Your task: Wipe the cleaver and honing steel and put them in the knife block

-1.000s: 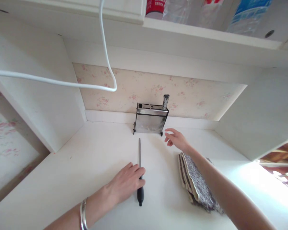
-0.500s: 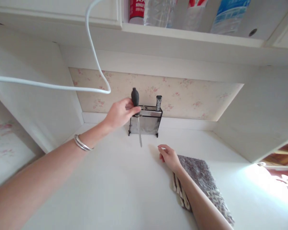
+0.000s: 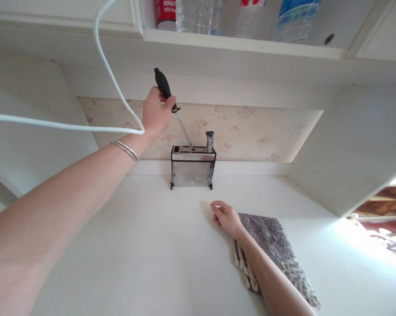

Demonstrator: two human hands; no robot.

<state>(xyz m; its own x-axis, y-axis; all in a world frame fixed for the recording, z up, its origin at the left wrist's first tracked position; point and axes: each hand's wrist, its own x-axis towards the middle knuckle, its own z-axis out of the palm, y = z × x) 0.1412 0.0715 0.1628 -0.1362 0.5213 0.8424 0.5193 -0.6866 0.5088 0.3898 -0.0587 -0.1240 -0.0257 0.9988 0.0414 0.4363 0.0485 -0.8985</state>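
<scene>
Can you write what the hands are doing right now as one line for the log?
left hand: grip shut on sharpening rod, tip at knife holder | right hand: empty, resting on counter by folded cloth

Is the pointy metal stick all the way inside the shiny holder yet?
No. Only the tip of the sharpening rod meets a slot atop the knife holder; the left hand holds its black handle high, tilted.

Black-handled sharpening steel (image 3: 171, 104), silver knife rack (image 3: 192, 166), floral wallpaper (image 3: 250, 131), speckled grey cloth (image 3: 273, 245)

Bright daylight from the lower right, overexposed glare there, wide-angle bending at the edges.
</scene>
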